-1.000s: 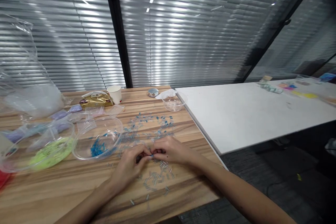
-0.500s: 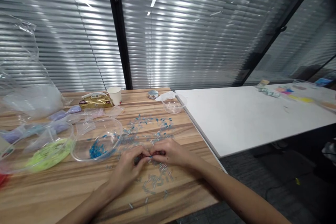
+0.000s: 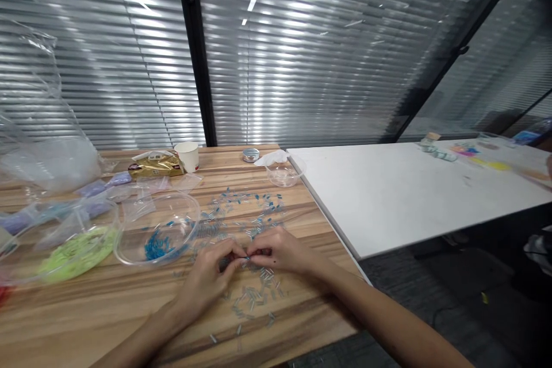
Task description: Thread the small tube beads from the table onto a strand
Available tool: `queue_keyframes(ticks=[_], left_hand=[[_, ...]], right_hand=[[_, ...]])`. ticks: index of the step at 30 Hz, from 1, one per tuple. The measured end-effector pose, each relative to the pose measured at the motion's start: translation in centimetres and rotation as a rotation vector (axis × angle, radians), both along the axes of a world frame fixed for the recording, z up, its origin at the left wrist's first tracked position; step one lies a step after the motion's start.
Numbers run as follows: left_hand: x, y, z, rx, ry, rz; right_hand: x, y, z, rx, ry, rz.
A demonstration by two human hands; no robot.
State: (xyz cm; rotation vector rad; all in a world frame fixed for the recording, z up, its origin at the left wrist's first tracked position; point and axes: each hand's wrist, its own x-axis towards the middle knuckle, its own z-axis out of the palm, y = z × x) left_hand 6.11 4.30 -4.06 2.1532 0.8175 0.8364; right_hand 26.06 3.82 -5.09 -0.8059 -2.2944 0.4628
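My left hand (image 3: 213,267) and my right hand (image 3: 276,250) meet fingertip to fingertip above the wooden table (image 3: 302,310). Both are pinched on something small and bluish between them, too tiny to make out. Short clear tube-like pieces (image 3: 252,298) lie scattered below and around the hands. Beyond the fingers, blue pieces (image 3: 271,202) are spread among clear ones. Left of my left hand, a clear round container (image 3: 196,215) holds a pile of blue pieces (image 3: 157,246).
Further left is a clear container with yellow-green pieces (image 3: 80,250). Behind stand a gold packet (image 3: 156,165), a paper cup (image 3: 187,157), a small round tin (image 3: 250,154) and a clear bowl (image 3: 284,175). A white table (image 3: 388,195) adjoins on the right.
The view has shifted very slightly. My hands keep the same pinched pose, and at the far right edge a bit of another person's hand or arm now shows over the white table.
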Motion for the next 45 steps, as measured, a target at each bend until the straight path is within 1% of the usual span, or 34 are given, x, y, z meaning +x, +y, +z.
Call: queue_keyframes(ticks=[10, 16, 21, 32, 39, 45], left_hand=[[-0.12, 0.07, -0.12, 0.02, 0.016, -0.006], [-0.07, -0.02, -0.16, 0.096, 0.034, -0.032], [-0.05, 0.03, -0.33, 0.127, 0.034, -0.045], [-0.11, -0.04, -0.32, 0.13, 0.015, -0.057], [-0.01, 0.07, -0.29, 0.084, 0.045, -0.054], [0.01, -0.06, -0.04, 0.055, 0.067, -0.039]], right_hand=[[0.02, 0.01, -0.2, 0.053, 0.006, 0.006], [0.13, 0.19, -0.52, 0.017, -0.058, 0.011], [0.09, 0.22, -0.48, 0.045, -0.065, 0.017], [0.08, -0.03, -0.18, 0.043, -0.091, 0.016], [0.07, -0.05, -0.06, 0.055, -0.119, 0.013], [0.1, -0.07, 0.02, 0.048, -0.198, 0.002]])
